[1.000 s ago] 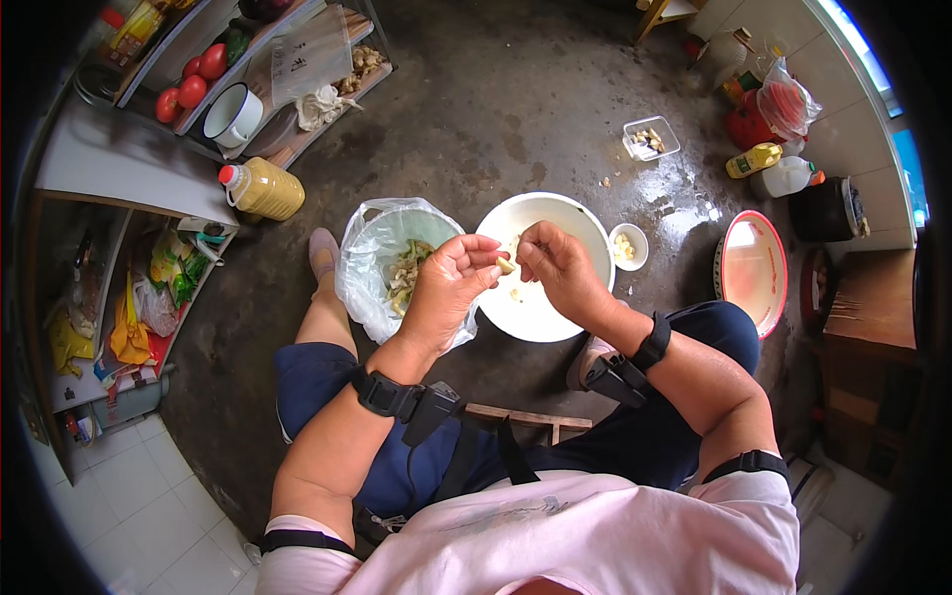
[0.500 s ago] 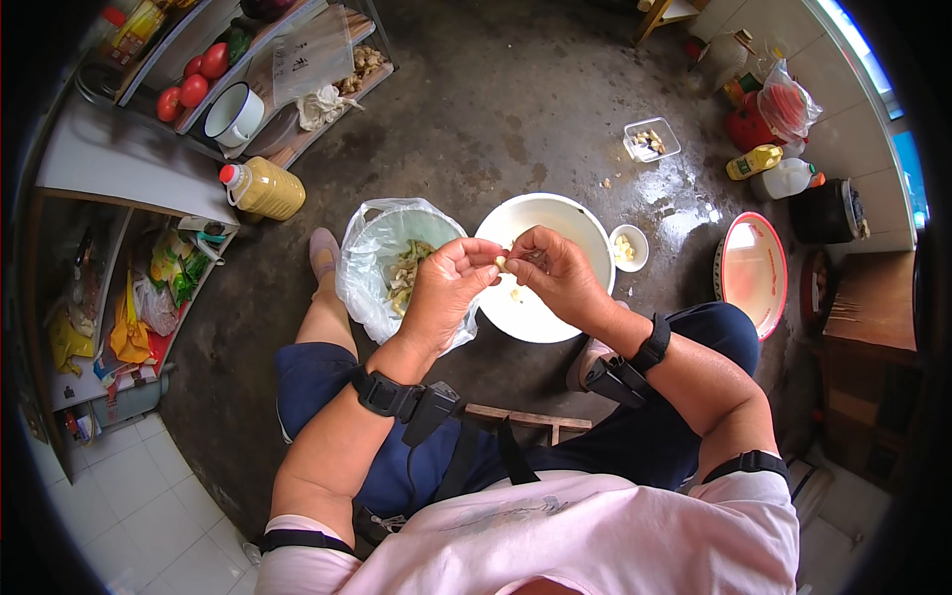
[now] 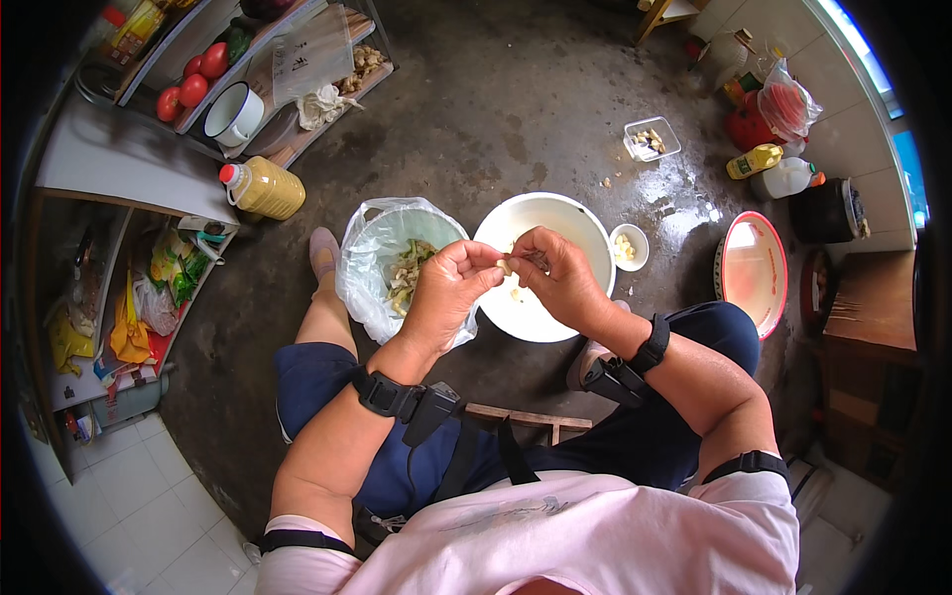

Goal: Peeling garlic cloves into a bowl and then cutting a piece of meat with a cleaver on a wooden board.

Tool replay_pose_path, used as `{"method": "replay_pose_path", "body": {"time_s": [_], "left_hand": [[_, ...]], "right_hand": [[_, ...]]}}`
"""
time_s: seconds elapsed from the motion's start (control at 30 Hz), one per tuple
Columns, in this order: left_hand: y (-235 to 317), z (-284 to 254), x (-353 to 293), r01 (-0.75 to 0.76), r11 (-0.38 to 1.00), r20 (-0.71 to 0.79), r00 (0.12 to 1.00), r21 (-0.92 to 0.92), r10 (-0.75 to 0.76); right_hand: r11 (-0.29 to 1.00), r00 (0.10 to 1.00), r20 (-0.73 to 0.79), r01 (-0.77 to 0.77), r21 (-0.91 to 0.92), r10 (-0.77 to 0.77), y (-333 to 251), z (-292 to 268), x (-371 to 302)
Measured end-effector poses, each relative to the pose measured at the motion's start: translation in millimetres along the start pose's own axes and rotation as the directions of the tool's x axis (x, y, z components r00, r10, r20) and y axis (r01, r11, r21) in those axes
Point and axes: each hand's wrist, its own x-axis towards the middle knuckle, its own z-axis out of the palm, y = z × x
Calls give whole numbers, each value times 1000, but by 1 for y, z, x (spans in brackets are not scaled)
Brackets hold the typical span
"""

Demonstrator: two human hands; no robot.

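Over the white basin (image 3: 540,322), a small pale garlic clove (image 3: 505,267) is pinched between the fingertips of both hands. My left hand (image 3: 451,288) is closed on one side of it, thumb against forefinger. From the other side my right hand (image 3: 563,278) grips it the same way, its fingers curled. A few pale bits lie in the basin below. To the left stands a bin lined with a clear plastic bag (image 3: 362,283), holding peelings and green scraps (image 3: 409,270). Right of the basin, a small white bowl (image 3: 642,248) contains peeled cloves (image 3: 623,246).
Farther off lies a clear plastic tray (image 3: 672,149) with cloves. A red-rimmed enamel basin (image 3: 751,288) leans at the right, near several bottles. An oil jug (image 3: 268,190) stands by the left shelves (image 3: 129,149). A wooden stool (image 3: 526,416) is close to my legs.
My fingers have shifted slightly around the garlic clove, which now shows lower between the fingertips. The bowls, bin and tray have stayed where they were.
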Motion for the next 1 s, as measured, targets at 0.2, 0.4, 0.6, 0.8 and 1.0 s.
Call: {"method": "replay_pose_path", "body": {"time_s": [0.2, 0.4, 0.6, 0.8, 1.0], "left_hand": [[0, 1, 1, -13, 1000, -33, 999, 10, 14], [0, 0, 0, -35, 999, -58, 998, 9, 35], [-2, -2, 1, -45, 999, -70, 996, 19, 46], [-4, -2, 1, -43, 999, -87, 995, 20, 45], [-4, 0, 1, -30, 999, -96, 995, 17, 31]], "right_hand": [[989, 1000, -5, -14, 150, 15, 2, -2, -1], [985, 998, 52, -40, 170, 32, 1, 1, -2], [991, 994, 82, -77, 111, 68, -1, 1, -4], [999, 995, 93, 49, -20, -47, -7, 2, -5], [998, 998, 60, 38, -55, -35, -6, 3, -6]]}}
